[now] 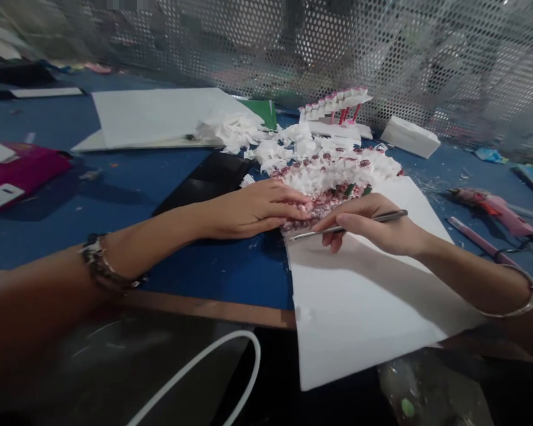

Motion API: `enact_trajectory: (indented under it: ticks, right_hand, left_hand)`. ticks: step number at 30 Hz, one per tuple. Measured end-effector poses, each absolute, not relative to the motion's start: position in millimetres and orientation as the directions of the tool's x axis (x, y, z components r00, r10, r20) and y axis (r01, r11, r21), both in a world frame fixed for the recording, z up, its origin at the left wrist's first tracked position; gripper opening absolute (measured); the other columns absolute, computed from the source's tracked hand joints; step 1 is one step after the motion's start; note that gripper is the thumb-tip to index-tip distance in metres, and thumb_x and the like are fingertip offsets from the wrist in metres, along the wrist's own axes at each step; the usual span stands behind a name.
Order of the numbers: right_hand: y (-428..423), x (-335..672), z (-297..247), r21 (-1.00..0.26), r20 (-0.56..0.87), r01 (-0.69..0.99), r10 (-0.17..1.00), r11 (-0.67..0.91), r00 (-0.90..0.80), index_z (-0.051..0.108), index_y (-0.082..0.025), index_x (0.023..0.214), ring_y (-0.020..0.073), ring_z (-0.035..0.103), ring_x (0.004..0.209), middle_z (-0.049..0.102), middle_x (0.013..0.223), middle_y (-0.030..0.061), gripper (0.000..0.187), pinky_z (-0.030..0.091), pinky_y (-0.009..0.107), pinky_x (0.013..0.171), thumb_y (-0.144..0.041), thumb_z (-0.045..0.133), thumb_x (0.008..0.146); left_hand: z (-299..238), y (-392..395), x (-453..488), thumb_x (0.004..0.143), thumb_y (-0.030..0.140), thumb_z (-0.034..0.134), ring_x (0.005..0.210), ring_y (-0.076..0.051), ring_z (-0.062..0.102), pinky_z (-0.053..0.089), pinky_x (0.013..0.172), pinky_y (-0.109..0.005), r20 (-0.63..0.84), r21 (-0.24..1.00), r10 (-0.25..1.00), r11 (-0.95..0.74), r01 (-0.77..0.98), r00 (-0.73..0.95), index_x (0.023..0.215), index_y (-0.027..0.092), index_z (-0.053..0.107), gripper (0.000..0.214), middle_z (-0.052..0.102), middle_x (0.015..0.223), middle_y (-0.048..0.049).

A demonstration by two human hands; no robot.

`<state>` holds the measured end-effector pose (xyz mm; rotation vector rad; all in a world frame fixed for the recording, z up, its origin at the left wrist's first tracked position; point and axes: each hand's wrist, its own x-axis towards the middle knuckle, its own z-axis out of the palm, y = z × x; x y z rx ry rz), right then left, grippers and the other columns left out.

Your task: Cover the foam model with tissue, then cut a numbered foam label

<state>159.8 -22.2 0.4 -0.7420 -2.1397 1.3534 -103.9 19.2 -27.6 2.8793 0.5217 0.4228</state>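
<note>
A craft model (342,168) of white crumpled pieces, dark red bead-like bits and a pinkish crumbly inner part lies on a white sheet (359,319). Fingers stretched out and lying nearly flat, my left hand (257,210) rests at the model's near left edge, its fingertips on the pinkish part. My right hand (364,222) is closed around a slim metal tool (393,216), held like a pen. The tool's thin tip points left, low over the model's front edge, close below my left fingers. Whether the tip touches anything I cannot tell. Small green strips show inside the model.
White scraps (270,154) are heaped behind the model, near a pink-and-white stepped piece (337,103) on red posts. A pink glue gun (493,210) lies at right, a white block (409,136) behind it. A perforated metal screen (266,47) closes off the back. A white cable (195,367) loops below the table edge.
</note>
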Motion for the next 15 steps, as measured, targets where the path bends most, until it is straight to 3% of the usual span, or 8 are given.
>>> enact_trajectory:
  ticks: [6,15]
  right_hand:
    - [-18.2,156.8,-11.0,-0.945,0.079,0.183,0.731,0.271,-0.677,0.075,-0.015,0.092,0.0122,0.07,0.064,0.073,0.075,0.0041,0.028,0.057,0.023,0.064,-0.035,0.055,0.092]
    - [-21.1,154.0,-11.9,-0.897,0.094,0.261,0.732,0.356,-0.675,0.076,-0.019,0.095,0.0113,0.07,0.067,0.074,0.075,0.003,0.027,0.056,0.02,0.063,-0.033,0.053,0.093]
  left_hand:
    - [-29.5,21.9,-106.7,0.094,0.018,0.036,0.121,-0.023,0.053,0.033,0.108,-0.041,0.241,0.188,0.342,-0.935,0.302,0.908,0.13,0.03,0.058,0.044,0.055,0.141,-0.0057]
    - [-27.6,19.2,-103.8,0.09,0.016,0.038,0.122,-0.023,0.052,0.032,0.11,-0.041,0.235,0.233,0.383,-0.915,0.331,0.894,0.13,0.032,0.059,0.048,0.056,0.14,-0.0015]
